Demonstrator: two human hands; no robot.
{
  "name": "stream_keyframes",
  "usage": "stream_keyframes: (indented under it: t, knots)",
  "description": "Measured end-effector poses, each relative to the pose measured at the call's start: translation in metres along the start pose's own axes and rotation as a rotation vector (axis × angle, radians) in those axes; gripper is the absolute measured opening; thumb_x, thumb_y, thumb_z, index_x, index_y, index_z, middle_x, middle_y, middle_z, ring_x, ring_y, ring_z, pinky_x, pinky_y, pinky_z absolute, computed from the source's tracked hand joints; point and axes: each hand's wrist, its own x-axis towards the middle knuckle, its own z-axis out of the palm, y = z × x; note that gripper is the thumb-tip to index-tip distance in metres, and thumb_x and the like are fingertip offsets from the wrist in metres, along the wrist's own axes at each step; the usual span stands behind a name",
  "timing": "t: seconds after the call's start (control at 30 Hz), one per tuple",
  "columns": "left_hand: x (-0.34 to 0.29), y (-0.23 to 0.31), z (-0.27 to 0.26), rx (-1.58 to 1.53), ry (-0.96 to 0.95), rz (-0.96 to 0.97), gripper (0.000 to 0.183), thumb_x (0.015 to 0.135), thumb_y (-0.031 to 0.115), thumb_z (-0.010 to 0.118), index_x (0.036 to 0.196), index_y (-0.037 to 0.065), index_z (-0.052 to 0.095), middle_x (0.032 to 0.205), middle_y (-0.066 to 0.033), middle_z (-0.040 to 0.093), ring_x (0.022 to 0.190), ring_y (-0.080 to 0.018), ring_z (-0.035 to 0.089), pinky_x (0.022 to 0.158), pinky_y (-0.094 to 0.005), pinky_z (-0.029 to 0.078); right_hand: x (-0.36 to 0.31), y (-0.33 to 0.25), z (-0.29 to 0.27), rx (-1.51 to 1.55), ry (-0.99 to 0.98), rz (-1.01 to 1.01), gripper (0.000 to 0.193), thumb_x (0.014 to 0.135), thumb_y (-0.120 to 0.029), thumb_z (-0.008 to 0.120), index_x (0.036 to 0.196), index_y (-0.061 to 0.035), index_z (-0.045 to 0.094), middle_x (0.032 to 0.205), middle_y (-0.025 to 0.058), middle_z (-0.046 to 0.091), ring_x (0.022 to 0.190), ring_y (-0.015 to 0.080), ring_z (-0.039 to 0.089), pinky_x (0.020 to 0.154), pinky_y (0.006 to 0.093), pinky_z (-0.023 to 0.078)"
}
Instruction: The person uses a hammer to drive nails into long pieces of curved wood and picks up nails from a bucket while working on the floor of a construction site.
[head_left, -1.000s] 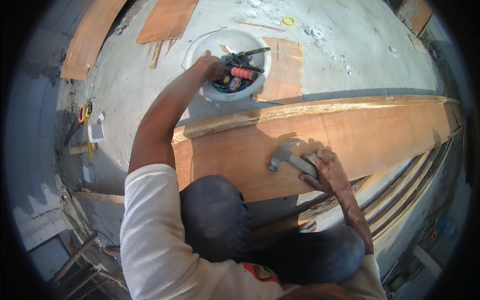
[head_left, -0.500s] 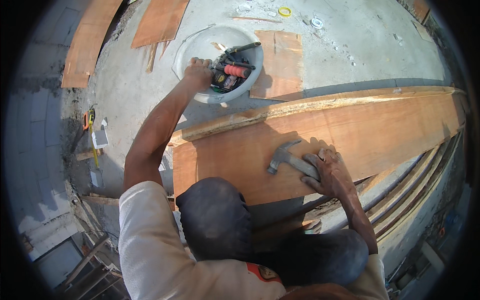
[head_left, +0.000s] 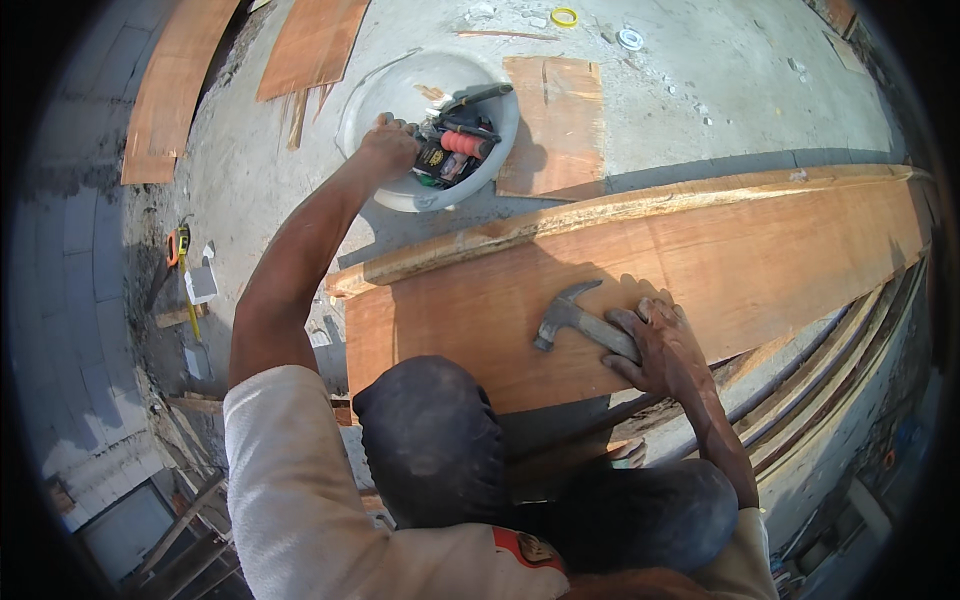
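At the upper middle, my left hand reaches over the near-left side of a pale round tub, its fingers curled down inside. What those fingers hold, if anything, is hidden. Beside them in the tub lie a tool with a red ribbed grip, a small black box and dark-handled tools. On the right, my right hand is closed round the handle of a claw hammer. The hammer lies on a long plywood sheet, its head pointing left.
A timber batten runs along the sheet's far edge. More plywood pieces lie on the concrete floor. A tape measure with its yellow blade out is at left. Yellow and white rings lie far off. Long timbers are at right.
The view has shifted slightly. My left arm sits a little further left, its hand still in the tub. The right hand and hammer stay in place on the plywood.
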Motion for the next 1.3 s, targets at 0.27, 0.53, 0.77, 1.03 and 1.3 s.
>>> stream_keyframes:
  t: [0.27,0.53,0.77,1.03,1.3]
  knots:
    - [-0.004,-0.008,0.007,-0.058,0.130,0.080,0.031,0.098,0.018,0.055,0.119,0.012,0.078,0.140,-0.0106,0.064,0.133,-0.0286,0.058,0.120,-0.0516,0.034,0.001,0.000,-0.004,0.023,-0.012,-0.005,0.064,0.092,-0.049,0.074,0.144,-0.0147,0.059,0.142,0.0313,0.056,0.138,0.0477,0.051,0.120,0.0526,0.037]
    - [0.015,-0.001,0.017,-0.164,0.184,0.010,0.025,0.094,0.012,0.059,0.108,0.007,0.079,0.128,-0.0113,0.068,0.124,-0.0291,0.064,0.114,-0.0521,0.038,-0.002,0.003,-0.001,0.052,0.038,-0.033,0.063,0.091,-0.048,0.075,0.143,-0.0154,0.060,0.134,0.0295,0.060,0.133,0.0462,0.055,0.119,0.0543,0.037]
    - [0.011,0.002,0.016,-0.197,0.237,0.021,0.021,0.092,0.008,0.058,0.100,0.006,0.078,0.118,-0.0119,0.072,0.116,-0.0301,0.069,0.112,-0.0527,0.040,-0.004,0.010,0.008,0.003,0.120,-0.078,0.061,0.091,-0.047,0.075,0.140,-0.0144,0.061,0.134,0.0279,0.061,0.133,0.0453,0.055,0.118,0.0539,0.038]
    - [0.019,-0.003,0.017,-0.173,0.115,-0.044,0.021,0.088,0.008,0.061,0.099,0.008,0.079,0.108,-0.0147,0.078,0.109,-0.0312,0.073,0.114,-0.0532,0.039,-0.005,0.006,0.004,0.019,0.098,-0.105,0.061,0.091,-0.048,0.075,0.140,-0.0134,0.061,0.136,0.0251,0.061,0.134,0.0424,0.055,0.117,0.0521,0.038]
    - [0.022,0.005,-0.009,-0.029,-0.087,0.008,0.024,0.080,0.015,0.072,0.103,0.011,0.081,0.109,-0.0141,0.078,0.115,-0.0294,0.071,0.120,-0.0507,0.035,-0.008,0.015,0.014,0.021,0.216,-0.143,0.062,0.087,-0.049,0.079,0.136,-0.0143,0.064,0.130,0.0247,0.062,0.134,0.0442,0.055,0.116,0.0530,0.041]
